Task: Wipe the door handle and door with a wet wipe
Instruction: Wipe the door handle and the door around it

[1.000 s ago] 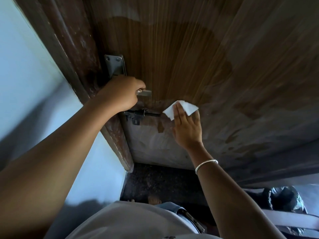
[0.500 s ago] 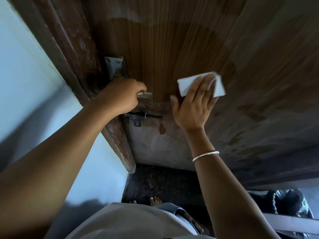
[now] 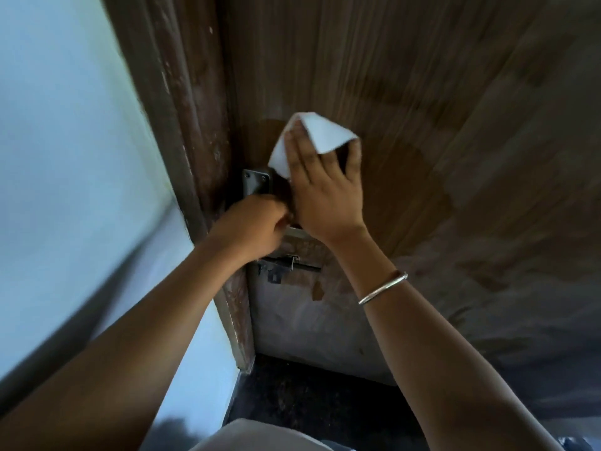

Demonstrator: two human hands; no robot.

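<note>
Presses wet wipe (image 3: pixel 320 136) flat on door (image 3: pixel 439 109) with straight-fingered right hand (image 3: pixel 325 193), at 1 o'clock from door handle (image 3: pixel 257 185), near door frame (image 3: pixel 192 135) edge; leaves wide bare panel toward 3 o'clock. Curls left hand (image 3: pixel 255 226) round door handle.

Flat right hand (image 3: pixel 325 193) pressing white wipe (image 3: pixel 323 133) on wooden door (image 3: pixel 439 92), left hand (image 3: pixel 250 226) gripping door handle (image 3: pixel 257 185)

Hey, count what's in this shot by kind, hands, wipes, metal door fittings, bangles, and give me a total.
Hands: 2, left hand and right hand
Wipes: 1, wet wipe
Metal door fittings: 2, door handle and slide bolt
Bangles: 1, bangle
Total: 6
</note>
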